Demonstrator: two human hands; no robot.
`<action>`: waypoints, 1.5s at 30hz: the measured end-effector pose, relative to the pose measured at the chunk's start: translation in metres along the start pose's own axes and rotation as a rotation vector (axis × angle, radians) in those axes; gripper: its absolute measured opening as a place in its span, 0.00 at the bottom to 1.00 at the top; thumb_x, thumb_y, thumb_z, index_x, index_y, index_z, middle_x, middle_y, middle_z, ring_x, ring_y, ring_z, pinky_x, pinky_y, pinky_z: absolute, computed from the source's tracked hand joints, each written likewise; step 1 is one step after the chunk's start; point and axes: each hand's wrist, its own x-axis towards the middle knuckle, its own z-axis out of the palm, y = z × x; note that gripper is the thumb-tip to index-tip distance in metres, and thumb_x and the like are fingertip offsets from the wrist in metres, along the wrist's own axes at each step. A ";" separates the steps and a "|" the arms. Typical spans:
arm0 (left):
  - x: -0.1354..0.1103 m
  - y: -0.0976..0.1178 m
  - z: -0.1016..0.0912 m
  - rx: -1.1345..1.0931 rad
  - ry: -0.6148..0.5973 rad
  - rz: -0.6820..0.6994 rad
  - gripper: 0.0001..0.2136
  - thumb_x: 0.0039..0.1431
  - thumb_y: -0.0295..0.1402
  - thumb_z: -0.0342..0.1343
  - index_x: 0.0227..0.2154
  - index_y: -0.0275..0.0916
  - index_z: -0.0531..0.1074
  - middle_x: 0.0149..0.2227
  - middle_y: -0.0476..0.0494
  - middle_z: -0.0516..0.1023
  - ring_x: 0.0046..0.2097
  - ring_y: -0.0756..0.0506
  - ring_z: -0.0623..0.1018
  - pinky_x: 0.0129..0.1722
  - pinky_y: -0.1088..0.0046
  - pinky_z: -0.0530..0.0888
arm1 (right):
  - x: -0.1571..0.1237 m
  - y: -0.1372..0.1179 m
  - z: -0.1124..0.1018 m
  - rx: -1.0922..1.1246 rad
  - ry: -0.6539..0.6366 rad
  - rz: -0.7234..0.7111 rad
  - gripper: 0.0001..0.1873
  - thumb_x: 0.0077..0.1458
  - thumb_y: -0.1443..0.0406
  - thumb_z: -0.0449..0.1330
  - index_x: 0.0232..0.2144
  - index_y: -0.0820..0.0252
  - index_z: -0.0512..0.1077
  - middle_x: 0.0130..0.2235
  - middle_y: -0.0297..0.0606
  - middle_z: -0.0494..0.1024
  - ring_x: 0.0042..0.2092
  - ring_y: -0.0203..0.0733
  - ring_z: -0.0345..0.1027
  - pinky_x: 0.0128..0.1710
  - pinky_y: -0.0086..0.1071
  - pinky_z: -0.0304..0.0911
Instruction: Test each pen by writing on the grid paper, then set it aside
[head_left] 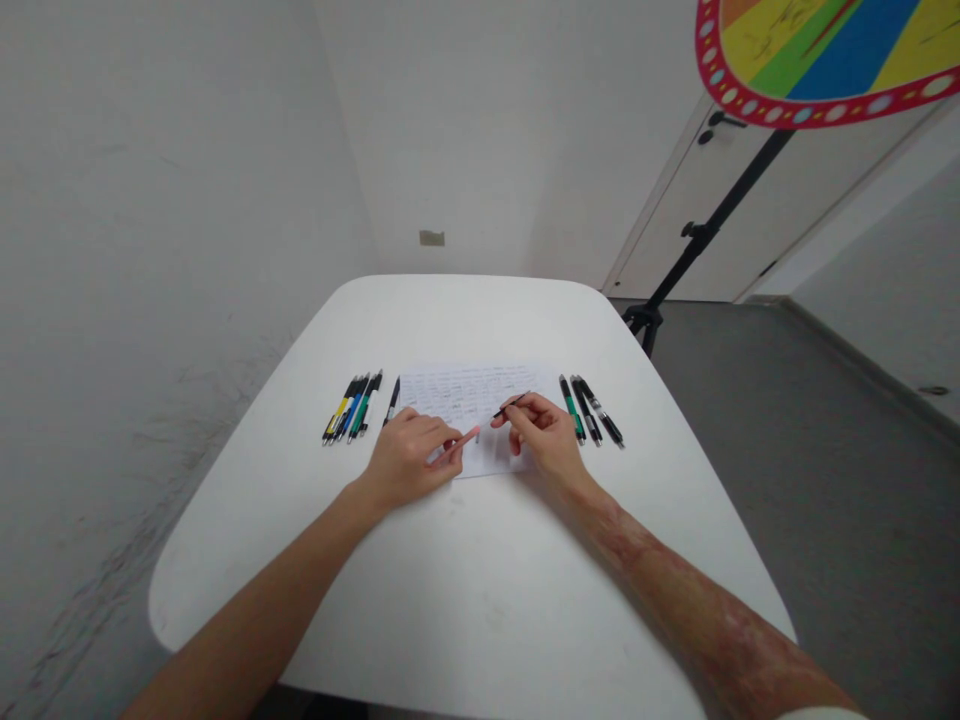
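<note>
My left hand [412,452] is closed around a thin pinkish pen barrel [466,438] that points up and to the right. Between the fingertips of my right hand [544,425] is a slim dark pen part [510,406]. The tips of the two pieces come close together above the paper; whether they touch, I cannot tell. Beneath both hands lies a white sheet of paper [469,385] covered in handwriting. A black pen [392,400] rests at the sheet's left edge, just beyond my left hand.
Several pens [352,408] with yellow, blue, green and black parts lie left of the paper. Three more pens [591,410] lie on the right. All are on a white table [480,580]. Behind it at the right, a colourful wheel [817,60] stands on a black tripod [701,235].
</note>
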 end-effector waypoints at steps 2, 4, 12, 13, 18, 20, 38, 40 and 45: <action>0.001 0.002 -0.001 -0.001 0.008 0.011 0.05 0.69 0.30 0.59 0.39 0.43 0.80 0.35 0.49 0.87 0.37 0.45 0.83 0.43 0.61 0.70 | -0.004 0.001 0.003 -0.015 -0.041 -0.006 0.17 0.56 0.49 0.71 0.34 0.56 0.78 0.32 0.38 0.85 0.22 0.34 0.62 0.22 0.32 0.63; 0.001 0.004 -0.002 -0.002 0.005 0.020 0.06 0.70 0.30 0.58 0.39 0.43 0.80 0.35 0.49 0.87 0.37 0.46 0.83 0.43 0.61 0.70 | -0.008 0.004 0.006 -0.049 -0.089 -0.005 0.16 0.58 0.50 0.70 0.34 0.56 0.79 0.31 0.37 0.84 0.22 0.34 0.62 0.22 0.31 0.61; -0.003 -0.001 -0.004 0.030 0.005 0.031 0.06 0.70 0.30 0.59 0.39 0.44 0.81 0.37 0.48 0.87 0.37 0.46 0.84 0.42 0.61 0.71 | -0.019 0.014 0.010 -0.029 -0.120 -0.048 0.20 0.60 0.48 0.70 0.46 0.55 0.78 0.34 0.34 0.83 0.24 0.34 0.63 0.22 0.30 0.59; -0.004 -0.001 -0.004 0.030 0.003 0.030 0.06 0.71 0.31 0.59 0.39 0.44 0.81 0.37 0.48 0.87 0.38 0.46 0.84 0.42 0.61 0.71 | -0.019 0.015 0.010 -0.021 -0.108 -0.043 0.20 0.61 0.47 0.70 0.44 0.54 0.77 0.33 0.34 0.82 0.23 0.34 0.63 0.22 0.30 0.60; -0.006 -0.003 -0.004 0.031 0.001 0.041 0.07 0.73 0.32 0.57 0.40 0.44 0.80 0.38 0.48 0.88 0.37 0.46 0.84 0.42 0.61 0.70 | -0.020 0.019 0.009 -0.121 -0.115 -0.068 0.16 0.65 0.49 0.67 0.41 0.54 0.76 0.33 0.35 0.81 0.25 0.36 0.65 0.25 0.32 0.62; -0.006 -0.004 -0.004 0.035 0.010 0.052 0.07 0.73 0.32 0.57 0.41 0.44 0.80 0.38 0.48 0.88 0.38 0.46 0.84 0.42 0.61 0.69 | -0.021 0.019 0.007 -0.223 -0.075 -0.146 0.12 0.67 0.53 0.65 0.44 0.54 0.76 0.34 0.35 0.80 0.28 0.38 0.66 0.28 0.34 0.63; -0.007 -0.014 -0.002 0.109 0.065 0.054 0.05 0.74 0.29 0.58 0.42 0.41 0.79 0.36 0.48 0.85 0.38 0.44 0.81 0.42 0.61 0.69 | -0.015 0.029 0.000 -0.873 -0.210 -0.432 0.04 0.68 0.67 0.65 0.43 0.56 0.80 0.43 0.42 0.83 0.46 0.50 0.73 0.49 0.46 0.67; -0.007 -0.014 -0.003 0.107 0.081 0.069 0.05 0.74 0.29 0.58 0.43 0.41 0.79 0.36 0.48 0.85 0.38 0.45 0.80 0.42 0.61 0.69 | -0.016 0.028 -0.001 -0.812 -0.193 -0.417 0.03 0.68 0.67 0.65 0.41 0.54 0.79 0.39 0.39 0.83 0.42 0.49 0.74 0.47 0.45 0.66; -0.006 -0.013 -0.005 0.102 0.084 0.095 0.05 0.75 0.30 0.58 0.46 0.42 0.79 0.38 0.48 0.86 0.38 0.45 0.80 0.41 0.61 0.69 | -0.017 0.024 -0.002 -0.582 -0.057 -0.434 0.01 0.67 0.64 0.68 0.41 0.52 0.81 0.39 0.37 0.85 0.40 0.47 0.74 0.48 0.45 0.66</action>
